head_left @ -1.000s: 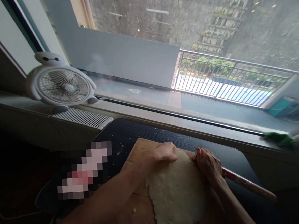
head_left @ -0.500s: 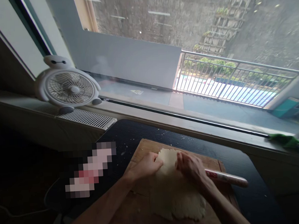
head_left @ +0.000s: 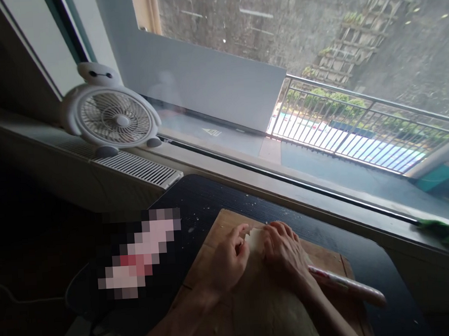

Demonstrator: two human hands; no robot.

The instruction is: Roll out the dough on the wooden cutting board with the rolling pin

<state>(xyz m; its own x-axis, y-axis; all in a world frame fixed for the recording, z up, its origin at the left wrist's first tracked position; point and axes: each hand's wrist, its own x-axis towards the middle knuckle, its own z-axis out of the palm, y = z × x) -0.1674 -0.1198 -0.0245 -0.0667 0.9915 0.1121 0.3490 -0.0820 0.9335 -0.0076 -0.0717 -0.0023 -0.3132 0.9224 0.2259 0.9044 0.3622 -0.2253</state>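
A pale, flattened sheet of dough (head_left: 269,307) lies on a wooden cutting board (head_left: 213,239), its far edge ragged. At the far left edge of the dough is my left hand (head_left: 230,256), fingers curled, with the thumb touching the rim. Across from it, my right hand (head_left: 284,248) bends its fingers over the far right edge and grips the dough there; the fingertips are partly hidden. A rolling pin (head_left: 348,285) with a printed wrap rests on the board's right side, its near end past the board, its other end behind my right wrist.
The board sits on a dark table (head_left: 196,200) with white specks. A blurred pinkish item (head_left: 149,253) is on the table's left. Beyond are a window sill (head_left: 225,175), a white fan (head_left: 118,116) on a radiator (head_left: 144,168), and a green cloth-like thing (head_left: 443,230).
The view has shifted, so most things sit further right. My left hand has rolled more upright at the dough's edge, and my right fingers lie flatter over it.
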